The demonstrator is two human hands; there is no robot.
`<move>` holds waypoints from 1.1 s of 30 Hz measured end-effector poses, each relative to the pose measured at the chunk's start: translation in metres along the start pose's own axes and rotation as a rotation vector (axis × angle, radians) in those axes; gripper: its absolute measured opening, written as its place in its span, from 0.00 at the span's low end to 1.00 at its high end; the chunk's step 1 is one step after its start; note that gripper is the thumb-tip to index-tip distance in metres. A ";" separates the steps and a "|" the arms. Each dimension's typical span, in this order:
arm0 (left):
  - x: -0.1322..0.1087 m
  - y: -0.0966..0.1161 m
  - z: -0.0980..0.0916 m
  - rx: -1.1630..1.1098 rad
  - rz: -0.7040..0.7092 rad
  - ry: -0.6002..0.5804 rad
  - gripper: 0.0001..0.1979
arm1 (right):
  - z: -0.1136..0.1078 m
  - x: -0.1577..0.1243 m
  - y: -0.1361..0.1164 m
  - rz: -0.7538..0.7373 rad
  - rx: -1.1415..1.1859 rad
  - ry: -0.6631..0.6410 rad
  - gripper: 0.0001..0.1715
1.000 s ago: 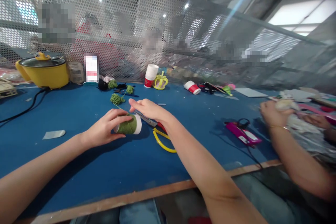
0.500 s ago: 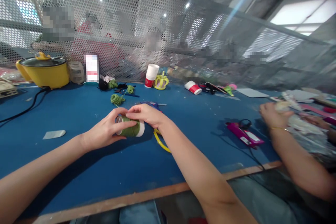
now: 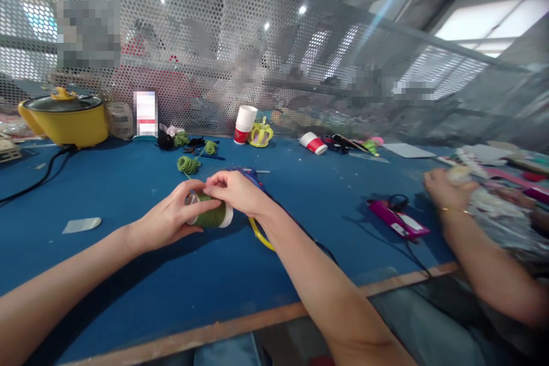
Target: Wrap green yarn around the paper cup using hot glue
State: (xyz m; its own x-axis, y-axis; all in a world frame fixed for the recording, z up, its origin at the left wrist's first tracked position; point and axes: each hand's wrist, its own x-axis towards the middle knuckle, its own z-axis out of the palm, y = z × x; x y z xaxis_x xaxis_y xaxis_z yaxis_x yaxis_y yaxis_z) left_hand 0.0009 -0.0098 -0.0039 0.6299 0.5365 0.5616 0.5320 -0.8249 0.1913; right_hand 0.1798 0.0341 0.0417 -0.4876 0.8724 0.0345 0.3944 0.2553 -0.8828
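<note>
A paper cup wrapped in green yarn [image 3: 211, 215] lies on its side just above the blue table [image 3: 141, 274]. My left hand [image 3: 169, 218] grips its left end, fingers curled round it. My right hand [image 3: 234, 190] rests on top of the cup, fingertips pinched against the yarn. A thin green strand runs from the cup back to a loose green yarn bundle [image 3: 187, 164]. Yellow-handled scissors [image 3: 259, 233] lie under my right wrist, mostly hidden.
A yellow cooking pot [image 3: 64, 119] with a black cable stands far left. Paper cups [image 3: 245, 123], a tipped cup [image 3: 314, 142] and yarn scraps line the mesh wall. A pink device [image 3: 398, 221] lies at right beside another person's hands [image 3: 446, 189]. A white scrap [image 3: 80, 225] lies at left.
My right hand came down from hovering above the cup onto its top and pinched the yarn. The left hand kept its grip on the cup.
</note>
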 end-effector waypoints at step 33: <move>0.003 -0.001 0.001 -0.660 -0.461 -0.028 0.25 | -0.008 0.018 0.017 -0.178 0.273 0.365 0.03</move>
State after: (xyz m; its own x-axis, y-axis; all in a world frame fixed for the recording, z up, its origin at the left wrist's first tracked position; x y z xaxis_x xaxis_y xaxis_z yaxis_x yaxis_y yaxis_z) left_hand 0.0030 -0.0073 -0.0028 0.4471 0.8458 0.2910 0.3036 -0.4495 0.8401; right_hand 0.1839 0.0574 0.0313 -0.2048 0.9267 0.3151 0.0876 0.3380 -0.9371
